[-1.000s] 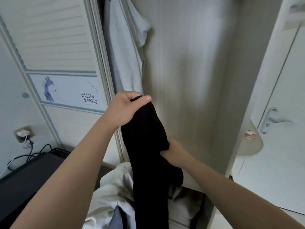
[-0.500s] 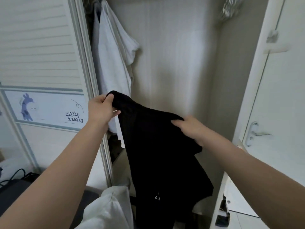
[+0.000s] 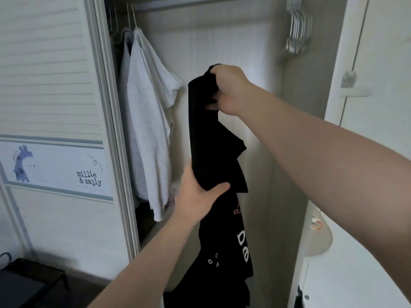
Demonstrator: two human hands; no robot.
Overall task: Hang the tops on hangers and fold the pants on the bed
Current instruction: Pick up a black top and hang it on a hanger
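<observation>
Inside the closet (image 3: 222, 45), white tops (image 3: 144, 121) hang already. The right hand (image 3: 229, 90) grips the black top (image 3: 213, 138), the left hand (image 3: 198, 196) holds it lower; spare hangers (image 3: 297, 32) wait.

Bare throughout: left hand (image 3: 200, 194) and right hand (image 3: 231, 90) uncovered, likewise left forearm (image 3: 155, 252) and right forearm (image 3: 311, 152) as far as the picture's edge. Looks smooth and even along both arms, with a slight blur at the left fingers.
</observation>
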